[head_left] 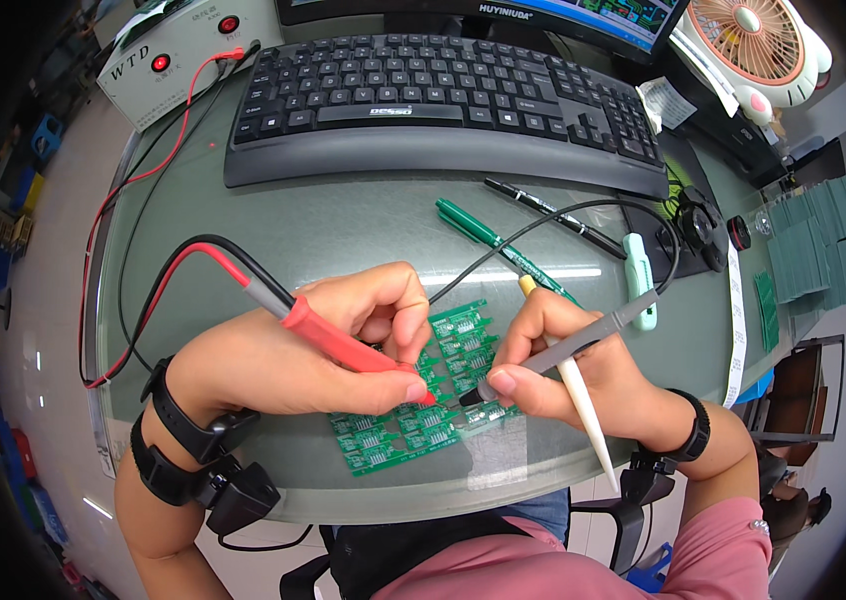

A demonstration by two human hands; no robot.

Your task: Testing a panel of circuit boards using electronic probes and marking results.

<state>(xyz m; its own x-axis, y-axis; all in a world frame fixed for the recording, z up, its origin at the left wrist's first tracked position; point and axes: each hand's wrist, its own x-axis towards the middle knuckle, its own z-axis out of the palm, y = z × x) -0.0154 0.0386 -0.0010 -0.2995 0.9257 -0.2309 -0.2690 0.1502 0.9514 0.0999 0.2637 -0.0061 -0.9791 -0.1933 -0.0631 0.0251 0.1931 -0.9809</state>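
Observation:
My left hand [253, 362] is closed around a red test probe [338, 345], whose tip points down at a green panel of small circuit boards [466, 345]. From the other side, my right hand [628, 385] grips a grey test probe [598, 328] with a black tip end. The two tips come close together over the panel's middle; whether both touch it is too small to tell. A white tapered stick [588, 420] with a yellowish end is also tucked between my right fingers. My hands cover parts of the panel, which lies flat on the table near its front edge.
Behind the panel lie a green marker [468, 222], a black pen [553, 217] and a mint-coloured capped pen [639, 275]. A black keyboard [403, 115] spans the back. A white box with red buttons [183, 65] stands back left, a fan [743, 45] back right. Probe cables loop over the table.

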